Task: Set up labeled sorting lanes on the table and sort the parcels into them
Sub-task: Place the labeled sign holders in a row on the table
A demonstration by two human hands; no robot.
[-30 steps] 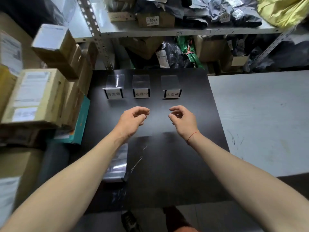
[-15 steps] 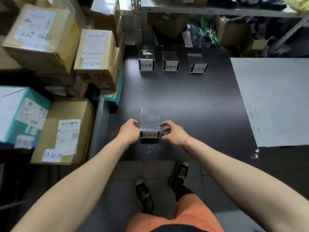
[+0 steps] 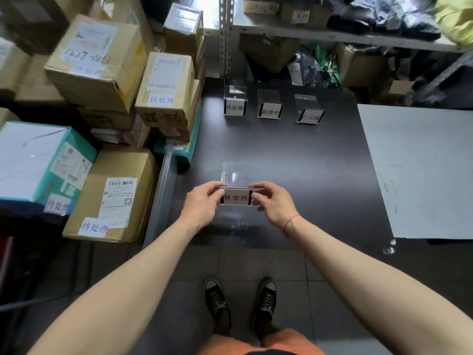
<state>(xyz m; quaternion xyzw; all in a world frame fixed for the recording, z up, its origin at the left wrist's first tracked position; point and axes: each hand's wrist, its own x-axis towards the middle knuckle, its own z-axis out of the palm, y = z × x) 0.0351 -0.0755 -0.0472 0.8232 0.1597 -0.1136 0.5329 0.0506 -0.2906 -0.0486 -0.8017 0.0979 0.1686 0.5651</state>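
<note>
A clear sign holder (image 3: 236, 192) with the label 异常件 is over the near part of the black table (image 3: 294, 155). The left hand (image 3: 202, 204) and the right hand (image 3: 275, 203) pinch its two ends with closed fingers. Three other label stands (image 3: 270, 108) stand in a row at the far edge, and cardboard parcels (image 3: 112, 193) are stacked on the left.

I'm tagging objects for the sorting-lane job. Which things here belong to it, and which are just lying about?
Belongs to the job:
- sign holder, in the grip of left hand and right hand
- three placed sign holders at the black table's far edge
- labeled cardboard parcels stacked on the left

Lying about:
- shelf clutter
- grey board
</note>
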